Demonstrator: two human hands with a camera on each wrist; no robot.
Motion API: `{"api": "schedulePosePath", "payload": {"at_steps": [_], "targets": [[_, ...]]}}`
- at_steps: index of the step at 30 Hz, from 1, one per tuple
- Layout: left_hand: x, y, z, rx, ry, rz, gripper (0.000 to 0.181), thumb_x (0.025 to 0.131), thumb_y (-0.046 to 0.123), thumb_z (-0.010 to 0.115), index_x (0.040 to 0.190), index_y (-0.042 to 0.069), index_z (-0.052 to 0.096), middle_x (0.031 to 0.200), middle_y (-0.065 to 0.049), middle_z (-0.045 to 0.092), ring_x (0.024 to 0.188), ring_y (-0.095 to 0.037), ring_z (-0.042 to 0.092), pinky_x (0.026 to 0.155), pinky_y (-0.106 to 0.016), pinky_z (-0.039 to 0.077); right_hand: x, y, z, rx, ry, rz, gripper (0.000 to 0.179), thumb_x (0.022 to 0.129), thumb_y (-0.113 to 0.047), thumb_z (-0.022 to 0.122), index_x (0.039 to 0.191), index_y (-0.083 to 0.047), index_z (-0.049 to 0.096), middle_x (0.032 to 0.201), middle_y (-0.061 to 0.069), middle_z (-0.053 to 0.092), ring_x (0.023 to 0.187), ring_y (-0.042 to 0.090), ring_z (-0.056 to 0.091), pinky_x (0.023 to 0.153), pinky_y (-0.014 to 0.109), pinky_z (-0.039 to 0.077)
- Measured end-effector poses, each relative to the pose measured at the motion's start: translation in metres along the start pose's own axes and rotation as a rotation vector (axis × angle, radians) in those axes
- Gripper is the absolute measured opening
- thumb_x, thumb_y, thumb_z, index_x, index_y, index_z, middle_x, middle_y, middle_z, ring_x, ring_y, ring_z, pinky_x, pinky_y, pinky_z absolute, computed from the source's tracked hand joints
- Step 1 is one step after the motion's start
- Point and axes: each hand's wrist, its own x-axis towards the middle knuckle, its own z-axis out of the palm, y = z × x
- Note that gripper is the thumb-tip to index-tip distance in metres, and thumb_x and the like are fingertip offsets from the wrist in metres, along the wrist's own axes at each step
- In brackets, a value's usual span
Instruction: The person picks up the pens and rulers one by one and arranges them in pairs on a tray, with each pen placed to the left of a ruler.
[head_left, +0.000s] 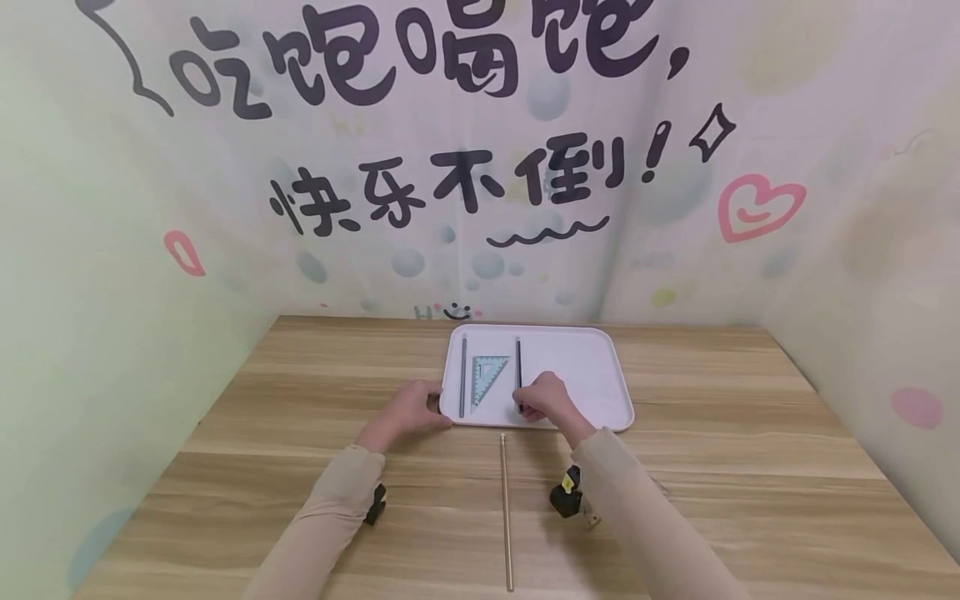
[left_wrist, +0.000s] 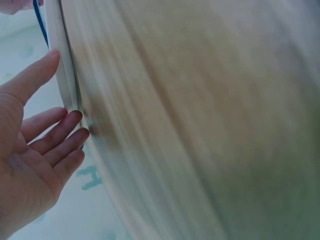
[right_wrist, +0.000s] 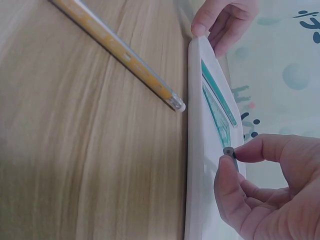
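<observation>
Wall writing (head_left: 468, 182) reads 吃饱喝饱, 快乐不倒! | my left hand (head_left: 409, 410), thumb and fingers spread, touches the near-left corner of the white tray (head_left: 581, 371) | set square (head_left: 480, 385) lies inside | my right hand (head_left: 549, 398) pinches the dark pencil (head_left: 518, 360) over the tray

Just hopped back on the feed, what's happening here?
A person's right grip pinches the near end of a dark pencil over the white tray. The left grip touches the tray's near left corner. A set square and another pencil lie in it; a yellow pencil lies on the table.
</observation>
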Motion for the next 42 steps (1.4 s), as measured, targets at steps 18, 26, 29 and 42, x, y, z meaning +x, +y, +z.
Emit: {"api": "schedulePosePath", "payload": {"at_steps": [18,26,29,42], "targets": [[0.002,-0.003,0.001,-0.016,-0.006,-0.012,0.031,0.069,0.015,0.079,0.096,0.009,0.066,0.075,0.001,0.055,0.066,-0.013,0.043,0.058,-0.026,0.035,-0.008,0.000,0.009,-0.170,0.121,-0.125,0.021,0.074,-0.005,0.060,0.054,-0.005,0.051,0.049,0.008,0.056,0.038,0.011,0.048,0.039,0.020,0.040],[0.001,-0.004,0.001,-0.009,-0.006,-0.010,0.029,0.069,0.015,0.078,0.093,0.008,0.065,0.070,0.001,0.052,0.063,-0.013,0.043,0.056,-0.026,0.034,-0.012,-0.003,0.012,-0.206,0.165,-0.153,0.027,0.073,-0.004,0.059,0.050,-0.008,0.046,0.041,0.000,0.046,0.036,0.010,0.042,0.039,0.020,0.036],[0.001,-0.004,0.001,-0.005,-0.004,-0.011,0.028,0.069,0.015,0.078,0.093,0.008,0.065,0.069,0.001,0.051,0.063,-0.013,0.043,0.056,-0.026,0.034,-0.012,-0.002,0.013,-0.214,0.167,-0.158,0.025,0.073,-0.005,0.060,0.051,-0.007,0.048,0.042,0.001,0.047,0.036,0.010,0.043,0.040,0.021,0.035],[0.003,-0.003,0.001,0.020,-0.004,0.006,0.032,0.069,0.017,0.079,0.097,0.008,0.066,0.076,-0.001,0.056,0.066,-0.013,0.043,0.057,-0.025,0.033,-0.011,-0.002,0.016,-0.245,0.175,-0.166,0.024,0.072,-0.005,0.061,0.052,-0.007,0.049,0.043,0.001,0.048,0.040,0.012,0.043,0.041,0.022,0.034]]}}
